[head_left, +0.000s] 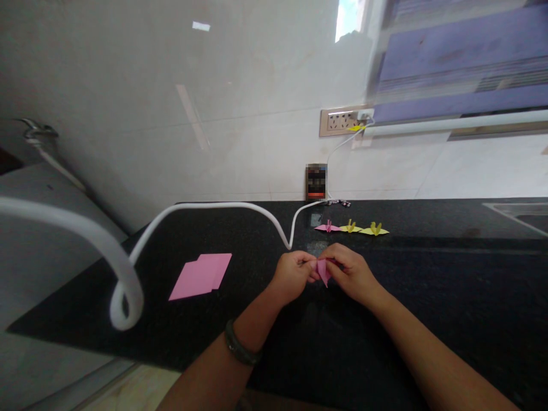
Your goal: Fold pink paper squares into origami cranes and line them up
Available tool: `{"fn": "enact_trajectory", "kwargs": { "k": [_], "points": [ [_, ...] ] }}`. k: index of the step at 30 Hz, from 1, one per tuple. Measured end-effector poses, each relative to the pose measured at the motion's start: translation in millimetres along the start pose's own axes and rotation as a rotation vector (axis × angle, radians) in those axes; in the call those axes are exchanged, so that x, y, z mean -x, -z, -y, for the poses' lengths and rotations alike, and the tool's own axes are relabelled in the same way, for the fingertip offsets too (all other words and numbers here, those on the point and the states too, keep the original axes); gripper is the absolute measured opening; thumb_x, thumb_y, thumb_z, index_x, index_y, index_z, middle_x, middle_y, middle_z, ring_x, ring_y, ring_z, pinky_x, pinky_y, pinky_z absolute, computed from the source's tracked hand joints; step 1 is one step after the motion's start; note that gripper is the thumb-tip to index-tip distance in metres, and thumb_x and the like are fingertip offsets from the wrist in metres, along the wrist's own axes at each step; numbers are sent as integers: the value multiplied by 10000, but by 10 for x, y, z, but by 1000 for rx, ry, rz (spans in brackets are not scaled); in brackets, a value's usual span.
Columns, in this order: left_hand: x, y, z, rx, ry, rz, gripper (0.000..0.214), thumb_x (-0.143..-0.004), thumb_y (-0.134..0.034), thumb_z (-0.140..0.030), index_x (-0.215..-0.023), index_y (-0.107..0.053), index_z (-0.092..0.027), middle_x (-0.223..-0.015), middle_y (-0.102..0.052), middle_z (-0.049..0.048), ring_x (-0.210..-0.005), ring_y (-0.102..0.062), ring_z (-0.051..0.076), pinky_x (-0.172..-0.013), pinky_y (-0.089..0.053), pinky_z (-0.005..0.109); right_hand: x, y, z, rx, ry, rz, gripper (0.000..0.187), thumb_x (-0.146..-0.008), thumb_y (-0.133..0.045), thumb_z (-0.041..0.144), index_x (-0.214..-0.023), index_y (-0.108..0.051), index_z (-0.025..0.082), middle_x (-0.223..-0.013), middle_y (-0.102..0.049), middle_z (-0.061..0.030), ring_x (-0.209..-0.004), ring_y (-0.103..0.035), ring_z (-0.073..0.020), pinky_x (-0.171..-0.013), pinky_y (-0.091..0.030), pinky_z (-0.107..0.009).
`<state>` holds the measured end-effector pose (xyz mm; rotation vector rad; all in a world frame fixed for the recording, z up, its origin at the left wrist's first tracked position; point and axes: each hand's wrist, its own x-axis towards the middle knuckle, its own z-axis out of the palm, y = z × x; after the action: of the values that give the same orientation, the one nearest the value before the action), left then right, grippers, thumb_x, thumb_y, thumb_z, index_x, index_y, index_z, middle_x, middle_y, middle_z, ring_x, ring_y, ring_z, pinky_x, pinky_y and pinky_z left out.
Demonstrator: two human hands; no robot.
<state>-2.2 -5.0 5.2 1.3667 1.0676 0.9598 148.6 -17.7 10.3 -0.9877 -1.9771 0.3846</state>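
Observation:
Over the black countertop (342, 365), a small folded pink paper (322, 270) is pinched between my two hands. My left hand (295, 274) grips its left side, thumb and fingers pressed together. On the other side my right hand (349, 271) has its fingertips closed on the paper. One pointed end hangs down between the hands; the fingers hide part of the folds. Just beyond them, a pink paper crane (329, 228) and two yellow paper cranes, one in the middle (350, 228) and one at the right (375, 230), sit in a row.
Pink paper sheets (201, 277) lie at the left. A thick white cable (226, 205) loops across the left side. A phone-like device (316, 182) leans on the wall below a power socket (338, 121). A sink edge (514, 217) shows at the far right.

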Motion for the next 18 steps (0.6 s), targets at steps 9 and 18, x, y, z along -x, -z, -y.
{"fn": "enact_trajectory", "kwargs": {
  "k": [9,18],
  "points": [
    [8,2,-3,-2,10,38,81,-697,-497,-188,-708,-545,-124,-580,-572,15,-489,-545,92,-475,-447,212,-8,14,5,86,35,51,188,-741,-414,100,-811,-556,201,-768,-556,-38,-742,-512,-155,-685,-407,-291],
    [30,12,-22,-40,-17,83,143,-710,-508,-236,-775,-550,-117,-661,-586,37,-541,-556,93,-502,-449,208,-12,24,11,66,29,-5,212,-748,-399,89,-802,-571,200,-773,-563,-43,-764,-520,-157,-696,-416,-293]
  ]
}}
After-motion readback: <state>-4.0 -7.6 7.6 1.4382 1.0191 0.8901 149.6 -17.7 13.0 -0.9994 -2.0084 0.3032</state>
